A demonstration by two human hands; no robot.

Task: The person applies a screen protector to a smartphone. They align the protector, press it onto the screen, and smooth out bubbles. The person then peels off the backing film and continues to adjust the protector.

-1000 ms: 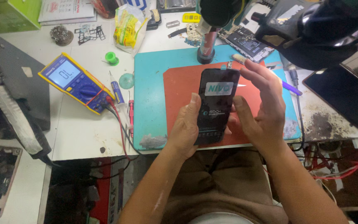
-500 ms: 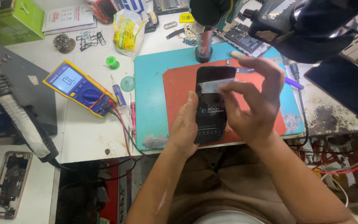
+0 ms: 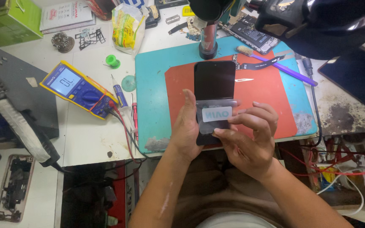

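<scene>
My left hand [image 3: 186,128] grips a black smartphone [image 3: 214,80] by its left edge, holding it above the red mat [image 3: 267,97]. My right hand [image 3: 248,135] pinches a clear protective film [image 3: 216,113] with a white label, which is folded down over the phone's lower half. The upper half of the dark screen is bare. The phone's bottom end is hidden behind my fingers.
A teal mat [image 3: 153,105] lies under the red one. A yellow multimeter [image 3: 74,88] with red and black leads sits at the left, next to a red screwdriver [image 3: 134,118] and a small tube [image 3: 118,90]. A purple brush [image 3: 277,65] and a microscope post [image 3: 208,40] stand behind.
My right hand has pulled the film down from the phone's top toward its lower half, baring the upper screen. The left hand keeps its grip on the phone.
</scene>
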